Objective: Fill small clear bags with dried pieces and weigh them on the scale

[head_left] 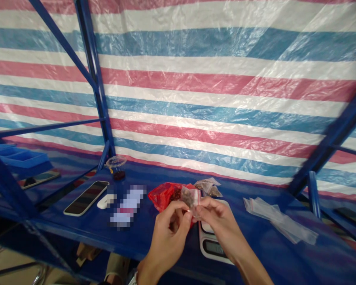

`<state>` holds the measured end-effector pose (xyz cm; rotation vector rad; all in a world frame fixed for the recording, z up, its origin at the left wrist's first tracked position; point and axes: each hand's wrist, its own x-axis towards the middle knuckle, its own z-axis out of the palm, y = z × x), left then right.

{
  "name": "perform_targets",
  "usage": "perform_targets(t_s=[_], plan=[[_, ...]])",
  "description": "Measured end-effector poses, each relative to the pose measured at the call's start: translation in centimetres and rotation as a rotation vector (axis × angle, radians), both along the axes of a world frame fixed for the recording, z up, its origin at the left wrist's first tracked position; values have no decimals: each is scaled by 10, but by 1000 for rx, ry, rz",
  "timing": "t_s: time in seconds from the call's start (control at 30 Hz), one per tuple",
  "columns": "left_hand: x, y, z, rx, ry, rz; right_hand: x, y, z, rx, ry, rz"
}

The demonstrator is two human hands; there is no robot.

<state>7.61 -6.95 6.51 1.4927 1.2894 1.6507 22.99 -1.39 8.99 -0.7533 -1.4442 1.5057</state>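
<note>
- Both my hands are nearly closed, thumb to fingers: my left hand [170, 225] pinches the near edge of a small clear bag [189, 196], and my right hand [218, 217] grips its red-lined edge.
- That bag is up between my fingertips, in front of the red plastic bag [159, 196], with brownish bits inside it; whether its mouth is sealed, I can't tell.
- Done, as I judge it: just beyond my hands, the filled clear bags [209, 187] lie on the bench [255, 241], bunched so that I can't count them.
- Left, as I judge it: the bag I'm holding looks partway through, brown pieces [175, 194] sit loose in the red plastic bag, and a spread of flat clear bags [280, 221], with no contents I can make out, lies to the right of my right hand.
- The scale [202, 237] sits under my right hand, partly hidden by it; its display [214, 248] shows no figure I can read.
- Writing: left of my left hand, a pixelated item [129, 208] gives nothing legible, and the phone [86, 198] beyond it has a dark screen. I can read no brand or label anywhere.
</note>
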Motion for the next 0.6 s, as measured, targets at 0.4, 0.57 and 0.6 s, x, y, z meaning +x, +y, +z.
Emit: perform_targets(t_s=[0.4, 0.57, 0.6], plan=[[-16, 13, 4, -88, -107, -39, -39, -3, -10, 107, -142, -70], [-18, 14, 11, -96, -158, -8, -50, -3, -11, -26, -31, -99], [-18, 15, 10, -93, -164, 12, -52, -2, -12, -47, -11, -144]])
